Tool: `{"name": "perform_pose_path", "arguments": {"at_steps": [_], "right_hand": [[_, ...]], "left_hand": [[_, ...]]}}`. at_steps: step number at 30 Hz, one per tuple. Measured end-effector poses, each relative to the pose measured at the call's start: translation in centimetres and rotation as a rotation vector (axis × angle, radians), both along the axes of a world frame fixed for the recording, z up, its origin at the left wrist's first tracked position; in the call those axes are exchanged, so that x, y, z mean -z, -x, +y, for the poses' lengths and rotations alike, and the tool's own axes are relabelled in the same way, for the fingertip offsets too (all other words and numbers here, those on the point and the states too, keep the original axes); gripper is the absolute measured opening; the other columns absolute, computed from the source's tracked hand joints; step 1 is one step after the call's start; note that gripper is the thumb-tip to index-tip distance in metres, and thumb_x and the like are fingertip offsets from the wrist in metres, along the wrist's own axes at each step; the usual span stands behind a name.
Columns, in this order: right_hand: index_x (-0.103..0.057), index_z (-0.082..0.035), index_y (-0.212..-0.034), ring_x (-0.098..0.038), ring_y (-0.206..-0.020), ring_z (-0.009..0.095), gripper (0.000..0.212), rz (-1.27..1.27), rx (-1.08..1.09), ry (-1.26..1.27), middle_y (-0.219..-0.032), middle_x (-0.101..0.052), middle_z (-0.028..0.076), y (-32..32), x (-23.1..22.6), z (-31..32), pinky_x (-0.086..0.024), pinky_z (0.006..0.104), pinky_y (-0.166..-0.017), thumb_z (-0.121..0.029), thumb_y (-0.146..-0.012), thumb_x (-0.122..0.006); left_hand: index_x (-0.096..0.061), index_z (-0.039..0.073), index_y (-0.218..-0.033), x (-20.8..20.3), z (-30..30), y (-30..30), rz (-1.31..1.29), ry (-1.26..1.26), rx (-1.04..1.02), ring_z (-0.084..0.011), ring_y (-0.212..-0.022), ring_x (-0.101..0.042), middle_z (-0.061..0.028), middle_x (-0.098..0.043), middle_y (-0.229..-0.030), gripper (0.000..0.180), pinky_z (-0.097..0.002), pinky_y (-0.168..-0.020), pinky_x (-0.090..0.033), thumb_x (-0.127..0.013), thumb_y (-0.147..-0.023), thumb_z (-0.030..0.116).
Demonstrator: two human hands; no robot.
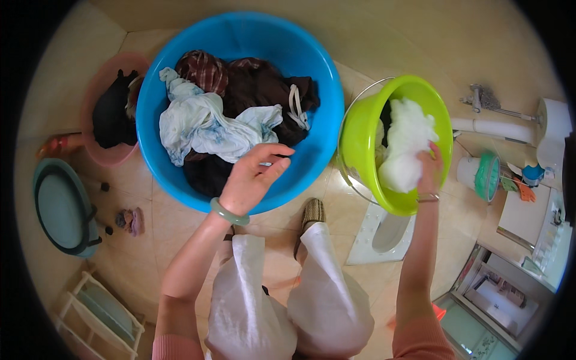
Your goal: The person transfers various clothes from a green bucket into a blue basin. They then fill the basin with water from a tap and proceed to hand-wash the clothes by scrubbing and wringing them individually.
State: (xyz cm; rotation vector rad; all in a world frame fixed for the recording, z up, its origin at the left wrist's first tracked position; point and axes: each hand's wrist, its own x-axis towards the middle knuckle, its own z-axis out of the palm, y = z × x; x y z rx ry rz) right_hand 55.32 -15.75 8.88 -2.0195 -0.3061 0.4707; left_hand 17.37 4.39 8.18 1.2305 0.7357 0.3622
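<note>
My left hand (255,180), a pale green bangle at its wrist, hovers over the near rim of a large blue basin (327,108). Its fingers are loosely bent and apart, with nothing in them. Inside the basin lie a pale blue-white patterned garment (207,123) and dark brown clothes (252,84), along with a plaid cloth (203,71). To the right, my right hand (429,171) reaches into a lime-green bucket (360,135). Its fingers close on the edge of a white fluffy mass (408,144); I cannot tell whether this is cloth or foam. Darker items show beside it.
A pink basin (90,129) with dark cloth stands at the left, near a grey-green folded tub (60,207). Small crumpled cloths (129,221) lie on the tiled floor. A squat toilet (384,234) sits below the bucket. A white bin (474,174) and a white pipe (492,128) are at right.
</note>
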Motion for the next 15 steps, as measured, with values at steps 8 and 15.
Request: {"name": "perform_pose_path", "arguments": {"at_steps": [8, 15], "right_hand": [[-0.054, -0.001, -0.123, -0.059, -0.107, 0.025, 0.043, 0.084, 0.078, -0.698, -0.115, -0.061, 0.012, 7.1, -12.3, 0.1, -0.048, 0.0385, -0.093, -0.031, -0.093, -0.047], [-0.053, -0.003, -0.125, -0.059, -0.108, 0.024, 0.041, 0.286, -0.147, -0.75, -0.118, -0.061, 0.011, 13.5, -13.4, 6.1, -0.048, 0.0365, -0.094, -0.03, -0.096, -0.043]], "left_hand": [[-0.052, 0.012, -0.132, -1.0, -0.2, -1.3, -0.083, 0.414, 0.088, -0.0159, -0.109, -0.058, -0.0069, -0.06, -0.122, 0.04, -0.0333, -0.092, -0.046, -0.05, -0.1, 0.035], [-0.034, 0.018, -0.147, -3.8, 1.9, -2.8, -0.27, 0.435, -0.222, -0.0208, -0.119, -0.05, -0.0086, -0.051, -0.134, 0.054, -0.0351, -0.099, -0.039, -0.046, -0.1, 0.042]]}}
